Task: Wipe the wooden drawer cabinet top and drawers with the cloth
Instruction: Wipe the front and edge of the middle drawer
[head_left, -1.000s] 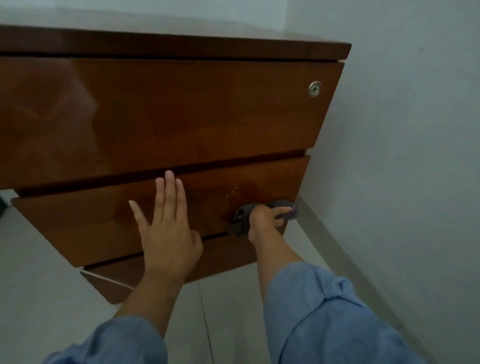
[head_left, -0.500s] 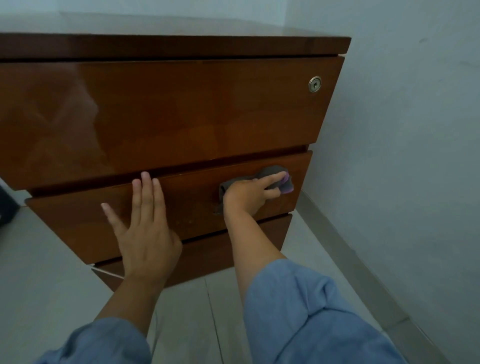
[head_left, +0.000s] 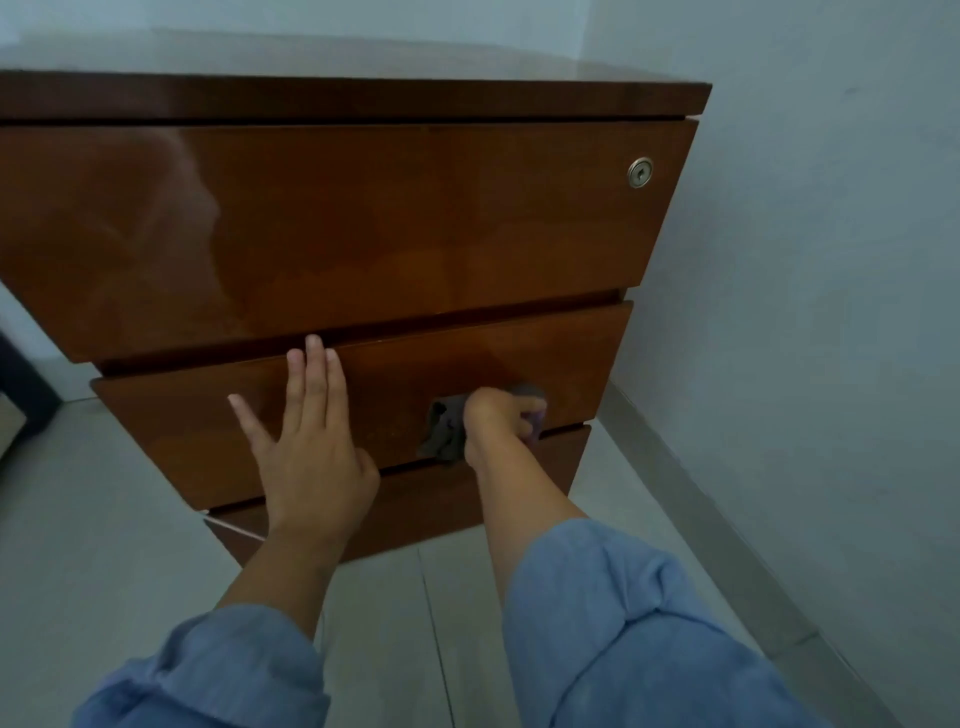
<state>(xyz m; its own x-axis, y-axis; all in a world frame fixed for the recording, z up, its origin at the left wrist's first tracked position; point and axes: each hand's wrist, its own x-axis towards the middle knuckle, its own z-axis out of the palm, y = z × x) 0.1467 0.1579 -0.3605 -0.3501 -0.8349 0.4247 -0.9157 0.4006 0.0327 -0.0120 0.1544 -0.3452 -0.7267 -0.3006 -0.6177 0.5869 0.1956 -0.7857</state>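
A glossy brown wooden drawer cabinet (head_left: 363, 223) with three drawer fronts fills the view. My right hand (head_left: 493, 421) grips a dark grey cloth (head_left: 444, 428) with a purple edge and holds it against the lower right part of the middle drawer (head_left: 171, 431), just above the gap to the bottom drawer (head_left: 550, 457). My left hand (head_left: 306, 447) lies flat on the same drawer front, fingers straight and pointing up, fingertips near its top edge.
A round metal lock (head_left: 639, 172) sits at the top drawer's right end. A pale wall (head_left: 805, 260) with a skirting board stands close to the cabinet's right side. Light tiled floor (head_left: 78, 519) lies below, and a dark object (head_left: 21, 384) shows at the far left.
My right hand has slid the cloth down from the upper right of the middle drawer to its lower edge. My left hand stays flat on that drawer front.
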